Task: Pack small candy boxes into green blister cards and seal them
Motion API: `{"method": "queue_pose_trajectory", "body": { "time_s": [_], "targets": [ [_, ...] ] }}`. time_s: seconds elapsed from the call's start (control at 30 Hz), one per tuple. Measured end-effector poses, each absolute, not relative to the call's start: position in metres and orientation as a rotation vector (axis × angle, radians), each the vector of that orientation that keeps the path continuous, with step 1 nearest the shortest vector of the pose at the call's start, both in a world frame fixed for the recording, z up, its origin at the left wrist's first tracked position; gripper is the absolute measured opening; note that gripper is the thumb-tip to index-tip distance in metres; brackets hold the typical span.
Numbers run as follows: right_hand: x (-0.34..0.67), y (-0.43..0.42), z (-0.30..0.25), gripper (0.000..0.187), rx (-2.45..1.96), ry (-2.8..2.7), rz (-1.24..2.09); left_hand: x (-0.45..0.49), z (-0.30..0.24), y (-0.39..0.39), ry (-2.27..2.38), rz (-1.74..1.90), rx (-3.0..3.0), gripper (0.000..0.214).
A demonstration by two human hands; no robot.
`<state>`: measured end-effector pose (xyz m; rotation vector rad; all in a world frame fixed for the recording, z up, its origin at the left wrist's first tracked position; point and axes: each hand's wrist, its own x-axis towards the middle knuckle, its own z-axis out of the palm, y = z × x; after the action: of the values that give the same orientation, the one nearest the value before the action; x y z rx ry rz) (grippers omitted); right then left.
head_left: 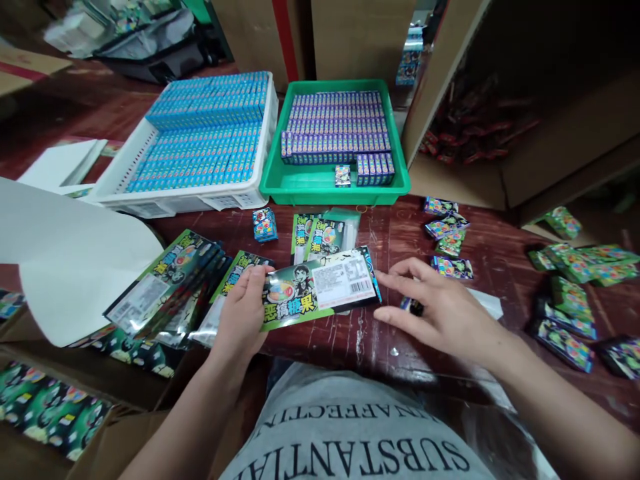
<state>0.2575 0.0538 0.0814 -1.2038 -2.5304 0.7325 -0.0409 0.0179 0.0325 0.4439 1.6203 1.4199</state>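
My left hand [243, 303] grips the left end of a flat printed candy packet [300, 293], green and black with a white label and barcode. The packet is held up over the dark red table. At its right end is my right hand [425, 300], thumb and fingers apart, with the fingertips by the packet's edge; whether they touch it I cannot tell. Partly hidden below the right hand lies a small dark box [411, 306]. Behind the held packet are more flat packets [320, 230] and a small blue box [265, 225].
A white crate [200, 198] of blue boxes and a green tray [310, 187] of purple boxes stand behind. Fanned packets [165, 283] lie at left, above a carton [55, 413] of packets. Small boxes [453, 267] are scattered at right, near an open cardboard box [480, 187].
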Motion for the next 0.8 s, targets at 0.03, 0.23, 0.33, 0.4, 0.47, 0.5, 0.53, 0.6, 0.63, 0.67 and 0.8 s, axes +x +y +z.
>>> {"method": "queue_pose_trajectory", "body": {
  "time_s": [0.03, 0.23, 0.33, 0.4, 0.47, 0.5, 0.53, 0.6, 0.63, 0.67, 0.8],
  "targets": [
    [0.256, 0.053, 0.080, 0.050, -1.215, -2.556, 0.706, -0.040, 0.031, 0.018, 1.621, 1.416, 0.482, 0.034],
    [0.250, 0.055, 0.074, 0.046, -1.250, -2.524, 0.788, -0.040, 0.030, 0.020, 1.641, 1.389, 0.734, 0.033],
    [0.253, 0.065, 0.064, 0.044, -1.388, -1.883, 0.997, -0.038, 0.032, 0.020, 1.630, 1.400, 0.660, 0.033],
    [0.256, 0.073, 0.057, 0.043, -1.448, -1.494, 1.166, -0.034, 0.031, 0.019, 1.618, 1.376, 0.607, 0.035],
    [0.258, 0.079, 0.050, 0.033, -1.424, -1.271, 1.347, -0.030, 0.029, 0.017, 1.617, 1.348, 0.564, 0.037],
    [0.258, 0.080, 0.048, 0.028, -1.401, -1.218, 1.381, -0.028, 0.027, 0.017, 1.620, 1.336, 0.548, 0.038],
    [0.257, 0.079, 0.046, 0.027, -1.386, -1.207, 1.365, -0.026, 0.025, 0.016, 1.625, 1.331, 0.539, 0.038],
    [0.254, 0.074, 0.045, 0.027, -1.382, -1.279, 1.232, -0.023, 0.022, 0.016, 1.621, 1.330, 0.530, 0.037],
    [0.252, 0.071, 0.045, 0.027, -1.384, -1.331, 1.152, -0.022, 0.021, 0.016, 1.609, 1.328, 0.517, 0.036],
    [0.249, 0.068, 0.045, 0.027, -1.388, -1.374, 1.073, -0.020, 0.020, 0.016, 1.592, 1.325, 0.503, 0.036],
    [0.235, 0.062, 0.041, 0.030, -1.434, -1.350, 0.772, -0.012, 0.020, 0.017, 1.546, 1.333, 0.478, 0.036]
  ]
}}
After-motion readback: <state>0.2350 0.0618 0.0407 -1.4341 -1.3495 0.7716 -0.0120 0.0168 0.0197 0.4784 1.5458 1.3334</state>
